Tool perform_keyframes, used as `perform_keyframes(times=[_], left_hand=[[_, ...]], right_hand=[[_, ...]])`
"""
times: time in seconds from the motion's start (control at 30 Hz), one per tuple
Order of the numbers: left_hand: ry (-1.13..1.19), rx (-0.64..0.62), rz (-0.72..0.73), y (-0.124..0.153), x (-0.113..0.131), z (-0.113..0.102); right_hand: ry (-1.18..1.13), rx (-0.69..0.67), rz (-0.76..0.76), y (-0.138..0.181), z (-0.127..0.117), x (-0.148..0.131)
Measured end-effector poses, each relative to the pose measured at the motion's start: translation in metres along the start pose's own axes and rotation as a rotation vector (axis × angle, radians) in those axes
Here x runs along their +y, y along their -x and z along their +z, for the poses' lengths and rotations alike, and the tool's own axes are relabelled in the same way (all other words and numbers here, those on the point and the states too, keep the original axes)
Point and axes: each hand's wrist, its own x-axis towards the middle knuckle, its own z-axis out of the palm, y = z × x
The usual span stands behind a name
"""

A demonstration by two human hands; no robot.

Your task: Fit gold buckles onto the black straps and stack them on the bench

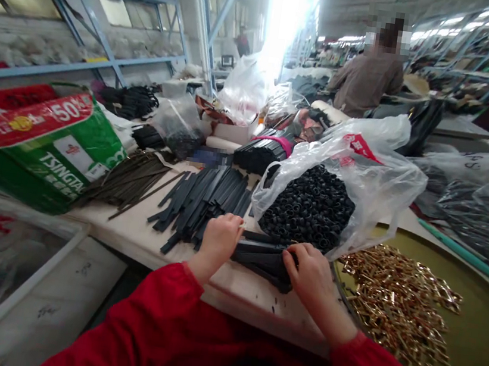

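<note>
My left hand [219, 244] is closed, with thumb and fingers pinched at one end of a black strap [262, 244]. Closed too, my right hand [310, 271] pinches near the strap's other end, so it stretches roughly level between them. Under it, at the table's front edge, lies a stack of black straps [263, 263]. Left of my left hand many dark flat strips [210, 199] are spread in a pile. Small black loops [308, 206] fill an open clear plastic bag [382, 183] just beyond my right hand. My fingers hide the strap's ends.
Gold metal buckles [399, 305] lie on a round olive tray [475, 345] at right. Brown strips [130, 180] sit left, beside a green and red bag [45, 151]. Behind are a bundle of strips [262, 152] and plastic bags. A co-worker [368, 79] stands farther back.
</note>
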Motion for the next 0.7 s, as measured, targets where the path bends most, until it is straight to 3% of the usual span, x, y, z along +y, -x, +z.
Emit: perform_keyframes(times=[0.13,0.27,0.4,0.47,0.53,0.6,0.7], left_hand=[[-0.076,0.052,-0.148,-0.023,-0.033,0.009],[-0.045,0.091,-0.19,-0.023,-0.04,0.014],[0.081,0.241,-0.153,-0.002,-0.028,-0.016],[0.431,0.534,-0.029,0.013,-0.017,-0.041],[0.794,0.634,0.008,0.028,-0.003,-0.062],[1.089,0.496,-0.064,0.039,0.011,-0.069],[1.456,0.049,-0.27,0.045,0.029,-0.05]], right_hand=[[0.05,0.028,-0.016,0.0,0.006,-0.001],[0.04,0.044,-0.017,0.008,0.001,-0.003],[-0.015,0.131,0.036,0.006,-0.012,0.017],[-0.007,0.172,0.082,0.002,-0.017,0.032],[0.019,0.17,0.115,-0.006,-0.02,0.045],[0.035,0.112,0.126,-0.015,-0.018,0.053],[0.054,-0.049,0.07,-0.03,-0.008,0.056]])
